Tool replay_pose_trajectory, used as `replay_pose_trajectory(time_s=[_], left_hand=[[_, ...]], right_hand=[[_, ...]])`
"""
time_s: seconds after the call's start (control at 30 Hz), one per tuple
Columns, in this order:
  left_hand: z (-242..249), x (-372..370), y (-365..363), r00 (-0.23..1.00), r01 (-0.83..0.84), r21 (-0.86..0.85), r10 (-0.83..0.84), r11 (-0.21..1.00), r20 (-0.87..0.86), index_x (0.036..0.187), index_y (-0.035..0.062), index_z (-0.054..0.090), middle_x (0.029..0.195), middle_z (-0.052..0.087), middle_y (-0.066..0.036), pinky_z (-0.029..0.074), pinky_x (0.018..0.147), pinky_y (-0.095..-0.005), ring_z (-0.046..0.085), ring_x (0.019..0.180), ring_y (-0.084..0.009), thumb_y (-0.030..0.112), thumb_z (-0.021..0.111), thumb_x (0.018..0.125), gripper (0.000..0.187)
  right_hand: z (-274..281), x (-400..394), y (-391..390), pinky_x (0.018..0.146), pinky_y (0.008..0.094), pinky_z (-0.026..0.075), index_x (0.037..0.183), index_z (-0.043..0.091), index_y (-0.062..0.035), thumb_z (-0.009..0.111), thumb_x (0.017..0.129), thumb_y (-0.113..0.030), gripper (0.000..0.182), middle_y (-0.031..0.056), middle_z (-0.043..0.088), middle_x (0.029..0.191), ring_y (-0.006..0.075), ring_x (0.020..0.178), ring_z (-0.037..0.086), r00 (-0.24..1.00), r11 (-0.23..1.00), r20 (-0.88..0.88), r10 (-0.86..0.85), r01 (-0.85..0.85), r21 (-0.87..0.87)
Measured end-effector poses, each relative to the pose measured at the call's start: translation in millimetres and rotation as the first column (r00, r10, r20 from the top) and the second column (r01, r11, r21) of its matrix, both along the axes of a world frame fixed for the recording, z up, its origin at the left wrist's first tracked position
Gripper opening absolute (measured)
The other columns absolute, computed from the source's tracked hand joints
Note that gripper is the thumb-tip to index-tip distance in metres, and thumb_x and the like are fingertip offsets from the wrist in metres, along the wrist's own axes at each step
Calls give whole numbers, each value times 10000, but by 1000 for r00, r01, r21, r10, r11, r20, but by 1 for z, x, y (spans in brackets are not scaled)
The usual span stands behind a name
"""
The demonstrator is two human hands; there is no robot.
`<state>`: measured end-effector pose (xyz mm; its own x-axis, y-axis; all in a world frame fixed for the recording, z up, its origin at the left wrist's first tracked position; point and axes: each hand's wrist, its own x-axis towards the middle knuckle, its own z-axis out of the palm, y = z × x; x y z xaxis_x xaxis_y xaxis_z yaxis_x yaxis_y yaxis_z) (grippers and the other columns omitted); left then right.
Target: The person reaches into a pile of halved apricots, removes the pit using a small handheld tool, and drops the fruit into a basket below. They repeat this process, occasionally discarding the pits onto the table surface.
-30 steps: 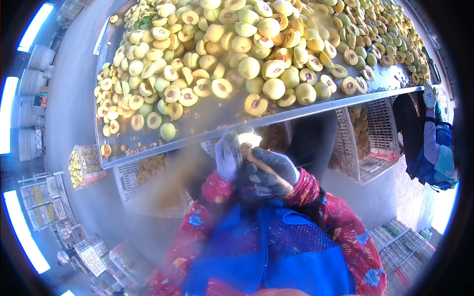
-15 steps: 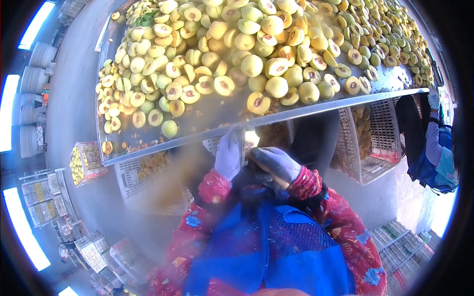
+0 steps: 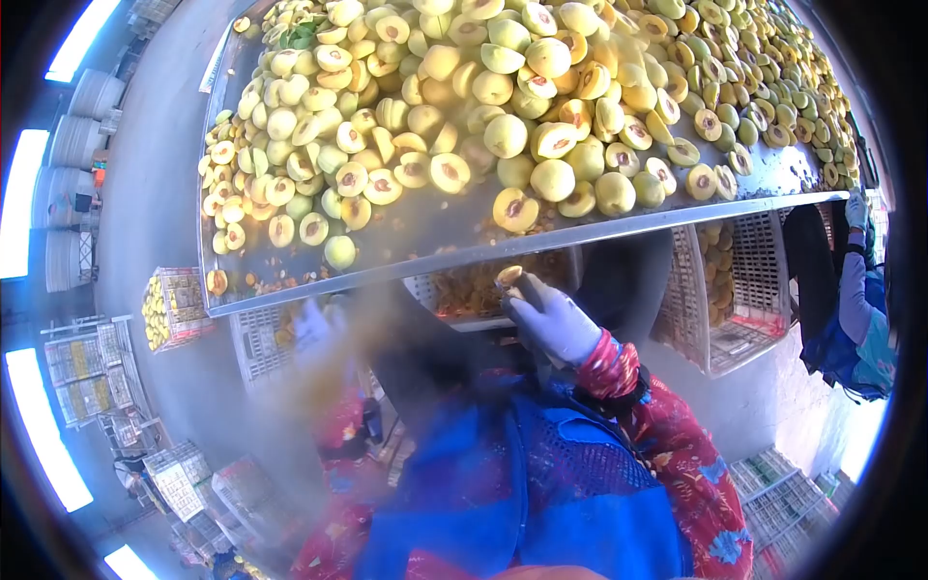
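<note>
So the right hand (image 3: 559, 325), in a pale glove with dark fingers, is just below the front edge of the table (image 3: 425, 224). Looks like a fruit half (image 3: 508, 276) pinched at its fingertips, cut side hard to make out since it's pretty small from up here. That half sits over the middle crate (image 3: 421, 288) under the table, which has a heap of brownish-orange bits in it.

The left hand (image 3: 315, 333), also gloved, is well apart from the right one, off near the left crate (image 3: 257, 340). It's a blurry mess tbh, so I can't tell if those fingers are spread or pressed together, or if there's anything in them.

Up on the table there's a huge pile (image 3: 483, 89) of yellow-green fruit, lots of it cut open with reddish-brown middles, plus a few leaves (image 3: 300, 37) near the back left. One loose half (image 3: 515, 210) lies close to the front rim. The right crate (image 3: 709, 333) is tipped on its side with more fruit inside. Over at the far right, another person's gloved hand (image 3: 855, 210) is right by the table's corner.
</note>
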<state>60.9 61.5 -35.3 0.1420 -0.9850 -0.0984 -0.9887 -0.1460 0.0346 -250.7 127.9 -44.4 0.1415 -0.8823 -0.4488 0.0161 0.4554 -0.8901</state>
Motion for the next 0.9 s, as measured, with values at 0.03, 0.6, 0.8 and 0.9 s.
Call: replay_pose_trajectory(time_s=[0.03,0.6,0.8,0.9], left_hand=[[0,4,2,981,-57,-228,97,972,171,1243,13,513,1219,550,-250,469,855,-495,577,1028,-435,362,496,941,462],[-36,-141,-116,447,344,261,88,902,-890,1247,36,464,1174,596,-114,511,841,-302,630,987,-218,202,675,842,486],[-34,-119,-44,-153,309,329,388,893,-909,1311,11,454,1188,585,-100,505,840,-261,592,1044,-163,204,576,939,437],[-17,-124,-23,-135,282,384,432,879,-892,1334,-15,441,1217,573,-119,493,861,-274,568,1093,-166,269,489,995,444]], right_hand=[[-3,-2,-4,542,343,499,1154,519,-24,529,946,-266,319,112,612,764,205,642,636,993,992,117,-6,-8,122],[-5,-3,10,541,392,474,1040,545,8,502,963,-215,240,155,593,635,289,567,604,946,929,-281,-163,51,-366],[8,18,2,533,495,460,1061,456,2,533,935,-172,229,211,619,697,404,634,616,904,870,-384,-186,-30,-493],[17,21,4,564,432,461,1016,489,14,505,947,-115,148,174,627,725,378,669,625,882,918,-461,-103,-94,-385]])
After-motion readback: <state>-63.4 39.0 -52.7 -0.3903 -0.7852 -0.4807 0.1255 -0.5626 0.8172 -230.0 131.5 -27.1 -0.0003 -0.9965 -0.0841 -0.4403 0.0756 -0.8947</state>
